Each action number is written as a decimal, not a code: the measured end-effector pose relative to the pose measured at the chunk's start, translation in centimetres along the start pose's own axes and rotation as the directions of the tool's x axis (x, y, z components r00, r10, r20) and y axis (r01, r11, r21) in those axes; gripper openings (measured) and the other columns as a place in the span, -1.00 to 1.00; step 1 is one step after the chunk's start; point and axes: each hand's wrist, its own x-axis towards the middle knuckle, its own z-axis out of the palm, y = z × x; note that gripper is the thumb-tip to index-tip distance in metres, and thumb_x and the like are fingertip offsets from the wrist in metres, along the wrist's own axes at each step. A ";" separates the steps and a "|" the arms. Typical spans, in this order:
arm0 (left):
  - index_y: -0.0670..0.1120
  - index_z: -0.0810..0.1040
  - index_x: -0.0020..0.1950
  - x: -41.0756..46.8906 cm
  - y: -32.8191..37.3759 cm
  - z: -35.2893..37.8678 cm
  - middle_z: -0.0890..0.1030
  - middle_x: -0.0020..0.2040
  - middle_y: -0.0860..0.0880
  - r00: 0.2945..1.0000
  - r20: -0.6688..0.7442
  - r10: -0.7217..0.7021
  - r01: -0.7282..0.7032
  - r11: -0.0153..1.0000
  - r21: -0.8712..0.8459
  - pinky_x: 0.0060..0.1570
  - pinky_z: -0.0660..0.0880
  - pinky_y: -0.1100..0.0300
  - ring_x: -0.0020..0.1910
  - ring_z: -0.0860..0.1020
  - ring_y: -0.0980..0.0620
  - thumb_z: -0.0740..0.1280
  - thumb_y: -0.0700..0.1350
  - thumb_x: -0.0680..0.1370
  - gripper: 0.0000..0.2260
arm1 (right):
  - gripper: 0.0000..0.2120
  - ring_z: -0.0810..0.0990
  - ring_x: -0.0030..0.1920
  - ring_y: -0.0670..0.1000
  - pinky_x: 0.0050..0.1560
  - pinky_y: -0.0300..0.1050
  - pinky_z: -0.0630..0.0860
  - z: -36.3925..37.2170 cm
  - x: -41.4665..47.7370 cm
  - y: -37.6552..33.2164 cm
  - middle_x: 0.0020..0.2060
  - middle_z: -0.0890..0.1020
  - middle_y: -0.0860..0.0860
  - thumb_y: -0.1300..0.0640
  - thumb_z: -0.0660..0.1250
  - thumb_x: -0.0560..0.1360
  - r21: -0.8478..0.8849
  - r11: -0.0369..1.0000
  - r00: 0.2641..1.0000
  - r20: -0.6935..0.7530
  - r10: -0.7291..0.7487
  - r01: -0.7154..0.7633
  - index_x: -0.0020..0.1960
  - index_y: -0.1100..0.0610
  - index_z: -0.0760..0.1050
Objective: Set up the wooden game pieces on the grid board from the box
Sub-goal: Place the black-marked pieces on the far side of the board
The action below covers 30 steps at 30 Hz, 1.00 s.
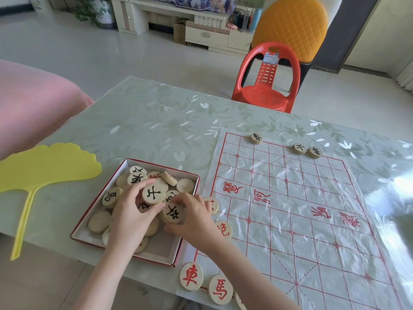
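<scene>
An open red-edged box (93, 209) on the table holds several round wooden pieces. Over it, my left hand (129, 217) pinches a black-marked piece (153, 194) between thumb and fingers. My right hand (193, 220) holds another black-marked piece (173, 213) at the box's right side. To the right lies the plastic grid board (290, 209) with red lines. Three black pieces (256, 138) (299, 148) (315, 151) stand along its far edge. Red-marked pieces (191, 276) (220, 289) (223, 230) lie at its near left edge.
A yellow leaf-shaped fan (44, 168) lies left of the box. A red plastic chair (267, 86) stands at the table's far side, a yellow chair (290, 25) behind it. Pink fabric (29, 101) sits at the left edge.
</scene>
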 end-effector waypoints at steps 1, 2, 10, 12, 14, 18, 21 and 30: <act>0.15 0.49 0.13 0.1 0.2 0.1 0.55 0.15 0.17 1.000 0.002 -0.001 0.002 1.000 -0.009 0.22 0.41 0.16 0.19 0.49 0.10 0.53 -0.19 0.31 -0.52 | -0.52 0.27 0.12 -0.05 0.11 -0.16 0.16 -0.6 -0.1 0.0 0.03 0.46 -0.14 -0.03 0.43 0.35 0.043 0.999 0.999 -0.032 0.009 -0.008 0.21 0.01 0.39; 0.12 0.50 0.13 0.2 0.5 0.3 0.55 0.14 0.16 1.000 0.004 0.003 -0.003 1.000 -0.014 0.20 0.40 0.24 0.18 0.50 0.11 0.53 -0.20 0.31 -0.53 | -0.52 0.27 0.11 -0.06 0.09 -0.17 0.17 -1.3 -0.3 0.2 -0.01 0.45 -0.19 -0.03 0.45 0.34 0.064 0.998 0.998 -0.061 0.023 -0.019 0.21 0.00 0.40; 0.07 0.51 0.16 2.3 4.0 5.4 0.55 0.08 0.09 0.992 0.123 0.018 -0.015 1.000 -0.025 0.05 0.45 0.27 0.04 0.53 0.11 0.53 -0.19 0.30 -0.53 | -0.53 0.34 0.15 -0.01 0.20 -0.04 0.31 -7.7 -0.4 7.1 -0.11 0.42 -0.30 -0.02 0.52 0.26 0.176 0.952 0.907 -0.302 0.293 -0.249 0.10 -0.05 0.42; 0.03 0.52 0.17 3.0 5.2 7.5 0.55 0.07 0.08 0.986 0.165 0.034 -0.032 0.999 -0.015 0.03 0.42 0.33 0.05 0.51 0.10 0.52 -0.18 0.30 -0.53 | -0.52 0.34 0.15 0.01 0.22 0.02 0.32 -9.3 0.1 9.1 -0.10 0.46 -0.23 -0.04 0.53 0.25 0.194 0.935 0.872 -0.345 0.348 -0.296 0.10 -0.03 0.42; 0.04 0.52 0.18 3.7 6.2 9.6 0.53 0.07 0.09 0.979 0.197 0.057 -0.058 0.998 -0.003 0.04 0.40 0.29 0.10 0.47 0.08 0.52 -0.15 0.31 -0.54 | -0.50 0.31 0.16 0.01 0.24 0.03 0.29 -10.7 0.9 11.0 -0.04 0.50 -0.17 -0.04 0.52 0.27 0.180 0.926 0.845 -0.380 0.376 -0.331 0.13 0.00 0.42; 0.06 0.50 0.18 5.3 7.3 12.8 0.52 0.09 0.09 0.967 0.244 0.071 -0.081 0.996 0.033 0.06 0.33 0.27 0.15 0.41 0.07 0.50 -0.12 0.33 -0.55 | -0.52 0.27 0.13 0.00 0.17 -0.05 0.20 -12.1 3.0 13.9 0.08 0.53 -0.07 -0.07 0.50 0.28 0.118 0.912 0.811 -0.424 0.404 -0.392 0.13 0.00 0.43; 0.04 0.51 0.18 6.5 7.9 14.4 0.52 0.08 0.06 0.964 0.252 0.080 -0.094 0.995 0.045 -0.05 0.28 0.50 0.12 0.42 0.06 0.50 -0.16 0.32 -0.55 | -0.51 0.28 0.14 0.02 0.14 -0.06 0.17 -12.3 4.9 14.9 0.08 0.51 -0.07 -0.10 0.49 0.28 0.065 0.909 0.801 -0.450 0.395 -0.412 0.13 0.00 0.44; 0.02 0.52 0.18 9.0 8.0 18.4 0.54 0.11 0.03 0.952 0.301 0.052 -0.069 0.996 0.047 -0.09 0.32 0.44 0.13 0.46 0.07 0.49 -0.19 0.32 -0.55 | -0.41 0.23 0.21 0.02 0.17 -0.11 0.12 -11.8 6.2 16.5 0.15 0.44 -0.06 -0.16 0.48 0.27 0.013 0.912 0.840 -0.386 0.382 -0.409 0.21 0.00 0.42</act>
